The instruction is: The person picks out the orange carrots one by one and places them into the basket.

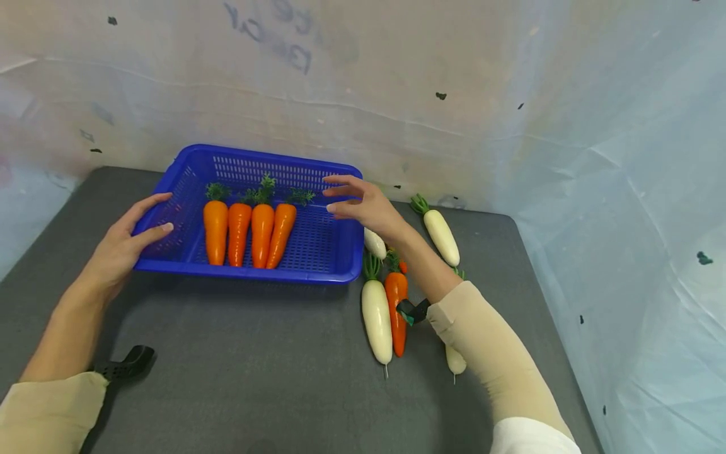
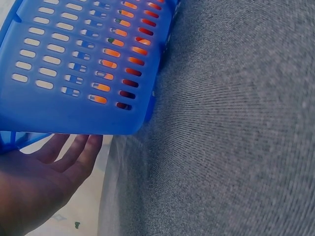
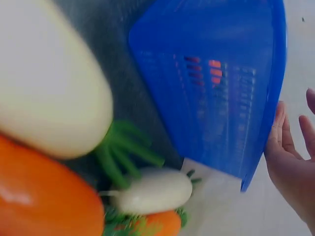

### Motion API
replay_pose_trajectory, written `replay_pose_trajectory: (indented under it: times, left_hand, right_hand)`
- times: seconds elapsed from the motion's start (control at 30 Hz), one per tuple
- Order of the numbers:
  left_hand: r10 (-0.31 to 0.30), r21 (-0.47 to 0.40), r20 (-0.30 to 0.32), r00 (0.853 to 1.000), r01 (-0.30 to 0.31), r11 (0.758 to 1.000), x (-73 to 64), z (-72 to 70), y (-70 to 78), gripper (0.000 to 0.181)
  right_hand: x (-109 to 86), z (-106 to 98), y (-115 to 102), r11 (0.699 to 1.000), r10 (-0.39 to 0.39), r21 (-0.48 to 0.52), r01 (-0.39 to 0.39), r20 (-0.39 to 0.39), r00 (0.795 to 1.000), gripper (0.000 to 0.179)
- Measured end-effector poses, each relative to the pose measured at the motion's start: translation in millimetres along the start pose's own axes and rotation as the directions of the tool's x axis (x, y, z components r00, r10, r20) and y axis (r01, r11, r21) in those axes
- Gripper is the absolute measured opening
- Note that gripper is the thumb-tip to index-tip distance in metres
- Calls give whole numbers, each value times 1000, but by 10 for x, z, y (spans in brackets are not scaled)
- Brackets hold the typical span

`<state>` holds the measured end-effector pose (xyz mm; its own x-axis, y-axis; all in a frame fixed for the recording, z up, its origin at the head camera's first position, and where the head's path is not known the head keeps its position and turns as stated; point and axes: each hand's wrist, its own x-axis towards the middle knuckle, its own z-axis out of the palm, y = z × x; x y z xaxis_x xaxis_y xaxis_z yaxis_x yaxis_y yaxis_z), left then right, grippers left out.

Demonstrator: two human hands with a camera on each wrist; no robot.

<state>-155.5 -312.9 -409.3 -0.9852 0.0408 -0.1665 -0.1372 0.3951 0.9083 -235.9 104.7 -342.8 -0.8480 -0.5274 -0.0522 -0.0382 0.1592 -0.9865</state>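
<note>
Your left hand (image 1: pixel 121 243), fingers straight, likely steadied the basket (image 1: pixel 306 276) at 9 o'clock; your right hand (image 1: pixel 365 205), fingers loosely spread, empty, hung at 3; 4 carrots (image 1: pixel 262 236) lay between.

Loaded grey tabletop (image 1: pixel 249 366)

A blue basket (image 1: pixel 244 273) stands near the far edge, left of centre. To its right lie four white radishes (image 1: pixel 377 321) and two carrots (image 1: pixel 394 315), several partly hidden; one radish (image 1: pixel 442 237) lies towards the far right corner.
</note>
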Motion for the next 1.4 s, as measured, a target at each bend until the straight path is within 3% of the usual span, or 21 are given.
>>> replay_pose_trajectory:
  times: [0.53, 0.87, 1.17, 1.4]
  left_hand:
    - [6, 7, -5, 1000, -6, 1000, 7, -1, 2, 60]
    - [18, 3, -9, 1000, -18, 1000, -9, 12, 7, 60]
    - [15, 15, -15, 1000, -14, 1000, -5, 9, 4, 60]
    - [2, 15, -9, 1000, -2, 1000, 5, 13, 10, 60]
  right_hand:
    - [-284, -384, 176, 999, -39, 0, 40, -151, 988, 50]
    - [-411, -512, 375, 1000, 14, 24, -8, -234, 972, 47]
    - [-580, -520, 359, 998, 67, 44, -55, -338, 939, 48]
    - [-556, -613, 686, 996, 89, 23, -87, -409, 908, 44]
